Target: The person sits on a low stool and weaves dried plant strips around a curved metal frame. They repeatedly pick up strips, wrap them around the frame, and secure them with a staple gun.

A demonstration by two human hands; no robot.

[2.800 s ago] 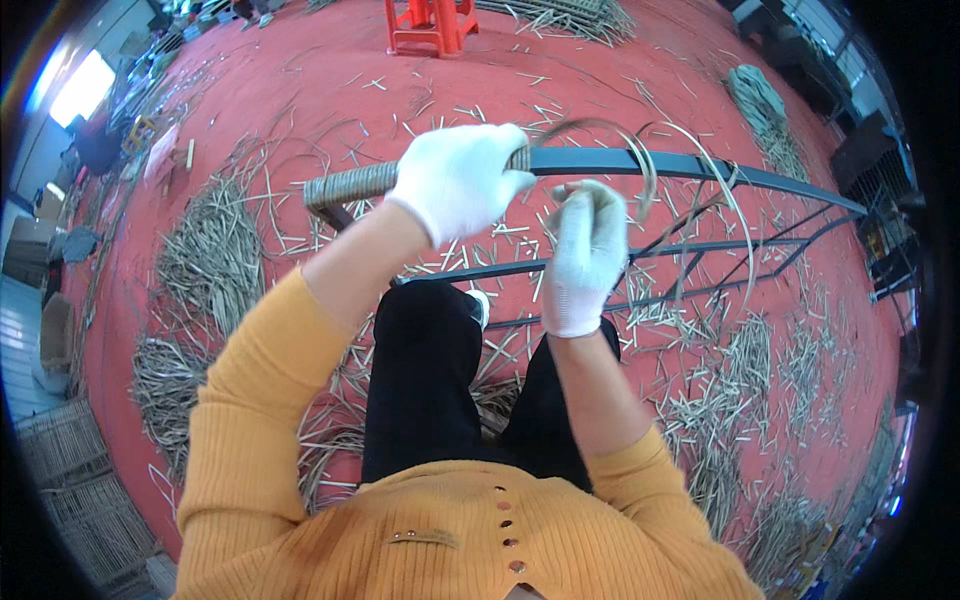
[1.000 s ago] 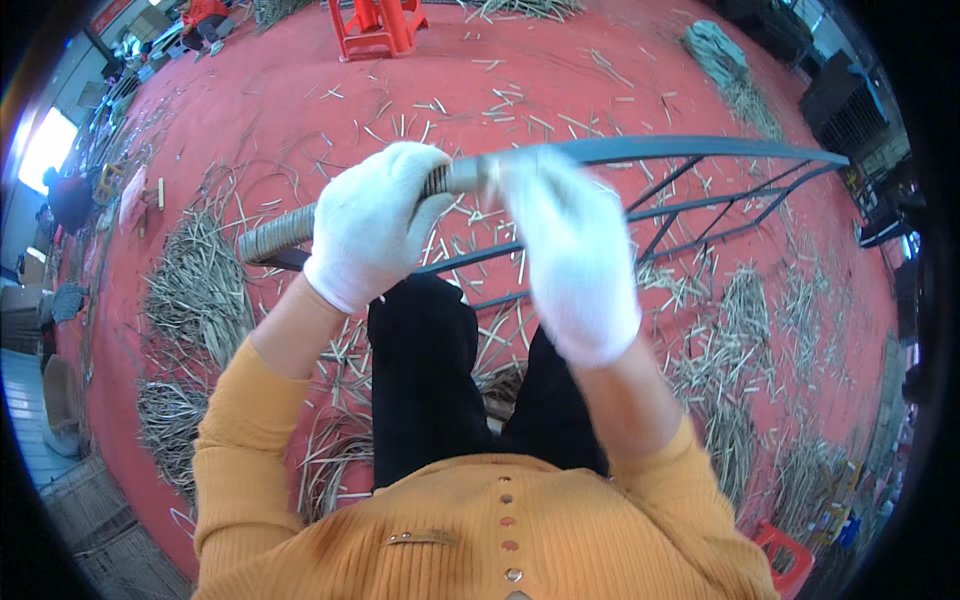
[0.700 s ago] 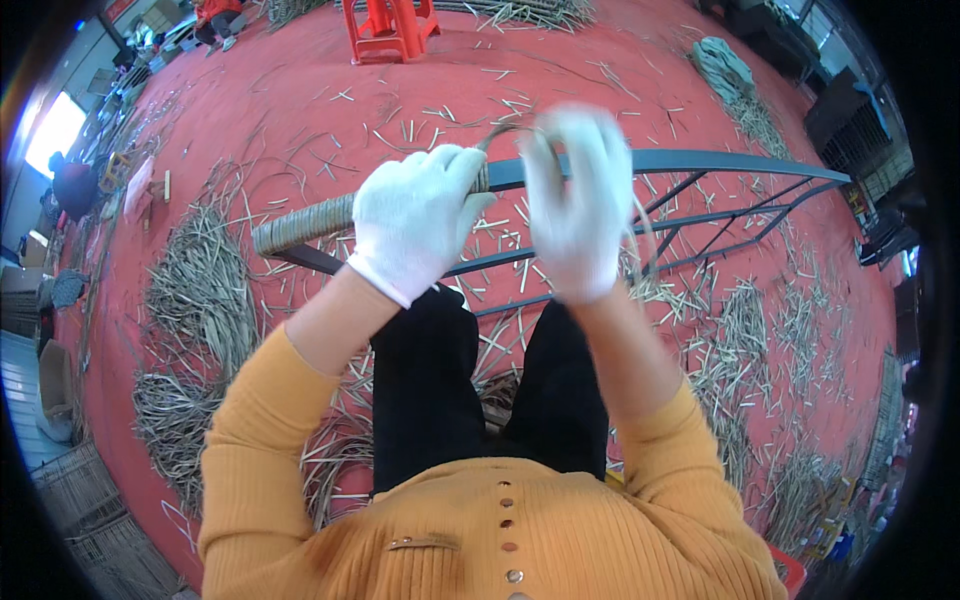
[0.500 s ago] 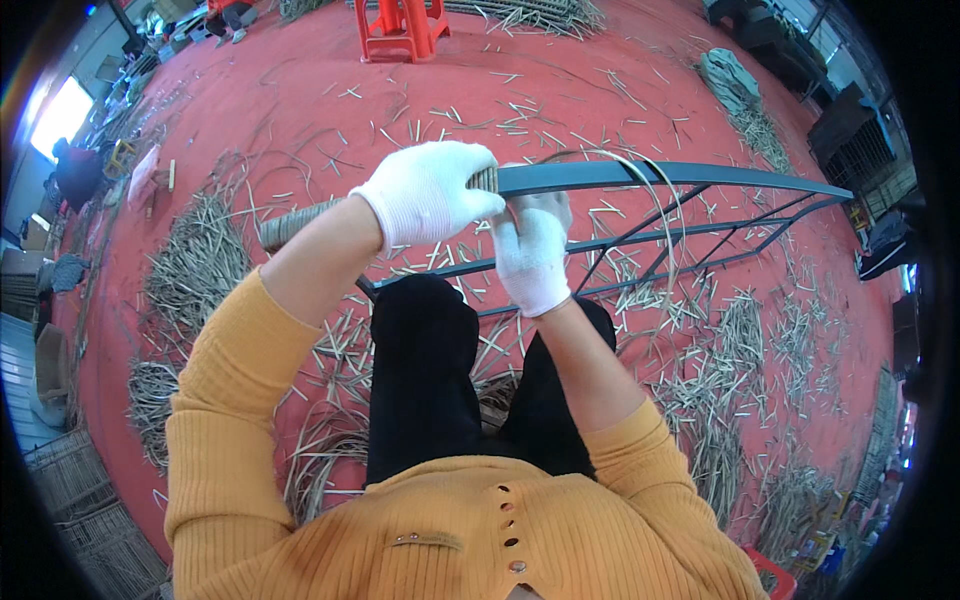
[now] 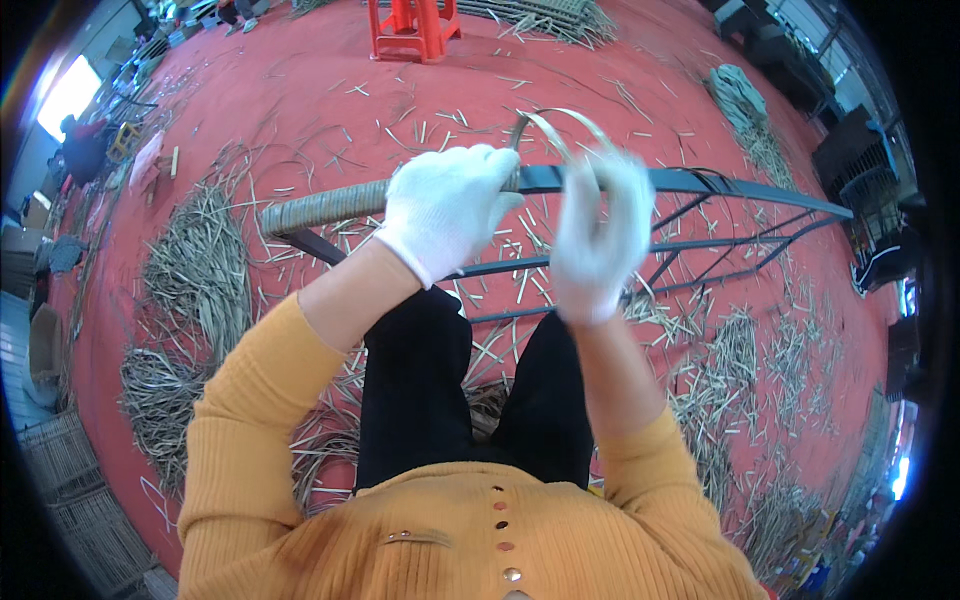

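A dark metal frame [image 5: 740,188] with several cross struts lies across my thighs. Its upper bar is wound on the left with tan-grey woven-fibre strip, forming a wrapped section [image 5: 330,208]. My left hand [image 5: 445,205], in a white knit glove, is closed round the bar at the right end of this winding. From there a loose flat fibre strip [image 5: 550,112] rises in a loop toward my right hand [image 5: 605,235]. That hand, also gloved, is blurred by motion in front of the bar, its fingers bent on the strip. The strip's tail is hidden or smeared.
Bundles of dry fibre strips [image 5: 200,260] lie on the red floor [image 5: 300,110] to the left, with more scraps [image 5: 730,380] to the right. A red plastic stool [image 5: 412,30] stands ahead. A person [image 5: 82,150] is at the far left.
My right hand has come out from under the bar and moved up and right, drawing the strip into a smaller loop. My left hand has shifted slightly right, exposing more winding.
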